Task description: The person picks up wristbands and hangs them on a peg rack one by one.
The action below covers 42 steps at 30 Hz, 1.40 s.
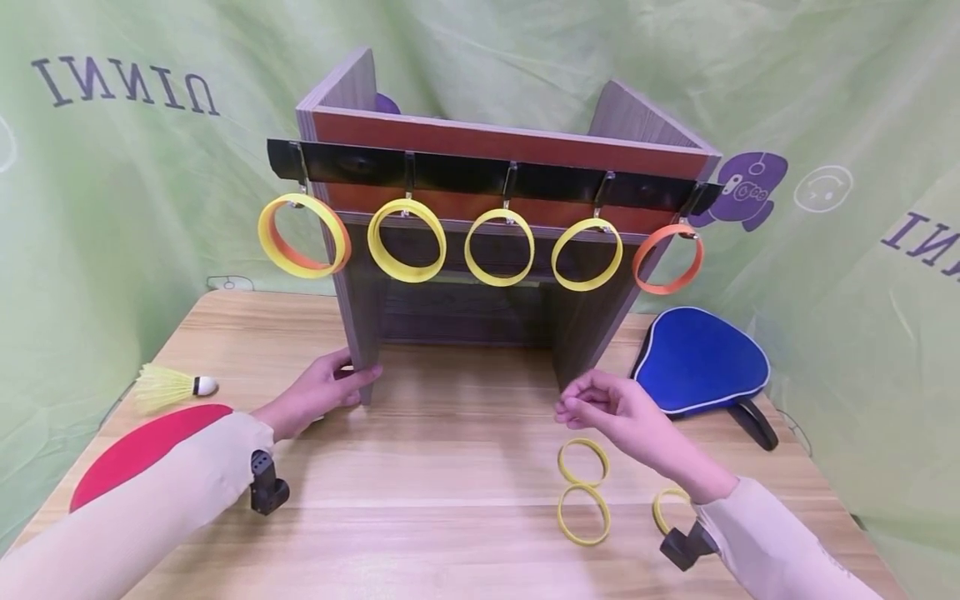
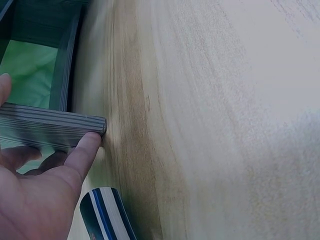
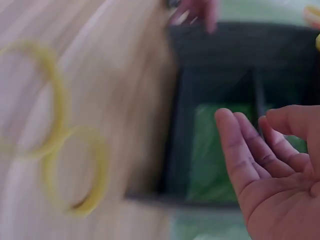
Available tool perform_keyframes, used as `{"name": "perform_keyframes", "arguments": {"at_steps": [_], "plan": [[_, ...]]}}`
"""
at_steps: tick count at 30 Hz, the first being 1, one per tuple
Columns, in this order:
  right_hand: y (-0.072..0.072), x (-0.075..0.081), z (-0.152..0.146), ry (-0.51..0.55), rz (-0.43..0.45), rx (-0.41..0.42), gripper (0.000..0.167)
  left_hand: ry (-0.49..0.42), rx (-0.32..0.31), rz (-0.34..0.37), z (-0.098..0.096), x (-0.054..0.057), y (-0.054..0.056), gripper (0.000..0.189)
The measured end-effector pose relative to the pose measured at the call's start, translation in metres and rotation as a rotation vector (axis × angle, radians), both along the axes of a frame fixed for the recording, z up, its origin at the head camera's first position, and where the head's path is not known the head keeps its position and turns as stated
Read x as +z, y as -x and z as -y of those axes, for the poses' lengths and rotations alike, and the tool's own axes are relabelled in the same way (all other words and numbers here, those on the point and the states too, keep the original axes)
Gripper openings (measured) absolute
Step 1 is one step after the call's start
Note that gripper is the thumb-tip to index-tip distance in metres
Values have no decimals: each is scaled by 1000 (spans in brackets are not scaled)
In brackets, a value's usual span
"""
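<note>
My left hand (image 1: 327, 387) grips the bottom front edge of the left side panel (image 2: 55, 122) of a wooden stand (image 1: 517, 137), thumb on one face and fingers on the other. Across the stand's front runs a black strip (image 1: 457, 173) with several hooks. Rings hang from them: a yellow ring (image 1: 377, 258) and others in yellow, a yellow and orange pair (image 1: 272, 250) at far left, and an orange ring (image 1: 638, 267) at far right. My right hand (image 3: 275, 165) is empty, fingers loosely bent, close by the foot of the right side panel (image 1: 600, 321).
Two touching yellow rings (image 1: 561, 517) lie on the table (image 1: 420, 517) below my right hand, and another yellow ring (image 1: 657, 508) by the right wrist. A blue paddle case (image 1: 701, 358) lies at right. At left are a shuttlecock (image 1: 168, 386) and a red paddle (image 1: 142, 446), partly under the left sleeve.
</note>
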State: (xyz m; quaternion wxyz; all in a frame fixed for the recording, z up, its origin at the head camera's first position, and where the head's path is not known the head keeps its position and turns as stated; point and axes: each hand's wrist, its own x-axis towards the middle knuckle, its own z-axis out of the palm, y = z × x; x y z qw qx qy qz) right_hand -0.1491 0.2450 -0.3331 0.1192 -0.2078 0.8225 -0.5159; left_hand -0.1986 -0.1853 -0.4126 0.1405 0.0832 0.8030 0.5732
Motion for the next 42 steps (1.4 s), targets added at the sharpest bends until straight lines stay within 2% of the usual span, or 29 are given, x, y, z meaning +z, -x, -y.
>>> {"name": "perform_keyframes", "arguments": {"at_steps": [6, 8, 13, 16, 22, 29, 32, 42], "plan": [[9, -35, -31, -198, -30, -82, 15, 3, 1, -6, 0, 1, -2, 69], [10, -45, -37, -255, -28, -84, 14, 0, -1, -8, 0, 0, -2, 69], [10, -61, -45, -371, -101, -51, 12, -8, -2, -8, -1, 0, -2, 68], [10, -64, -45, -386, -125, -49, 10, -1, 2, -3, 0, 1, -2, 70], [12, -66, -45, -405, -99, -44, 10, 0, 5, 0, 0, 2, -2, 70], [12, -73, -43, -395, -22, -39, 10, -3, 4, 1, -1, 2, -2, 68], [11, -75, -44, -403, -24, -34, 9, -2, 4, 5, -1, 2, -1, 68], [12, -63, -45, -421, 9, -40, 9, -36, 4, 13, -1, 1, 0, 69]]}}
